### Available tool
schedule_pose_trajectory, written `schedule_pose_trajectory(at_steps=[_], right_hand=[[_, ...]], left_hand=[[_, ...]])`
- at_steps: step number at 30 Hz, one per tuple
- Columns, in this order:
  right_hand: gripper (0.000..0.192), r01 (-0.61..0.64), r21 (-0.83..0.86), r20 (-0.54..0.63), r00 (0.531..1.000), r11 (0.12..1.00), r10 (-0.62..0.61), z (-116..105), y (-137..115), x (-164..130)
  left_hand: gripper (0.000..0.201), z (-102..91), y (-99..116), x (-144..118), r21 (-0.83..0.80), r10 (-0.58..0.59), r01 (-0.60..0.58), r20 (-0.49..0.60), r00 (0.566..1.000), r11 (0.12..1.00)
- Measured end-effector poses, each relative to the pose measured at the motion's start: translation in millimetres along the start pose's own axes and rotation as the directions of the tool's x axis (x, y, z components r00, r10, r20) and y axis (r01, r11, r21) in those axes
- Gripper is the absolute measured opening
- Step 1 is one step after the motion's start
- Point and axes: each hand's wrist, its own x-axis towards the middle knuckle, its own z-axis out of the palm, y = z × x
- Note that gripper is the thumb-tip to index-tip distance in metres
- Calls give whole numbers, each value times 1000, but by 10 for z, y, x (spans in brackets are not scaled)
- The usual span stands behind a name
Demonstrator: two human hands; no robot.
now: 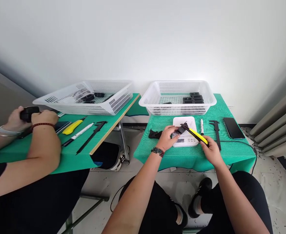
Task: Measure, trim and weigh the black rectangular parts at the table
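My left hand (167,136) holds a small black plastic part (181,129) over a white digital scale (185,131) on the green table (194,154). Gripped in my right hand (210,149) is a yellow utility knife (198,135), its tip against the black part. Another black piece (155,133) lies left of the scale, beside my left hand.
Behind the scale stands a white basket (178,97) with several black parts. A marker (201,126), a black caliper (216,130) and a phone (233,127) lie at the right. At the left table a co-worker's hands (44,117) hold a black part near a second basket (86,97).
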Motion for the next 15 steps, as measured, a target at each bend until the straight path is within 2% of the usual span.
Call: schedule_pose_trajectory(at_steps=[6,15], right_hand=[[37,83,-66,101,992,994,-76,26,-18,-7],[41,35,-86,-17,999,996,-37,100,-15,15]], left_hand=[[36,5,1,1,5,8,-8,-18,1000,1000],[36,7,-23,-2,8,4,-4,-14,1000,1000]])
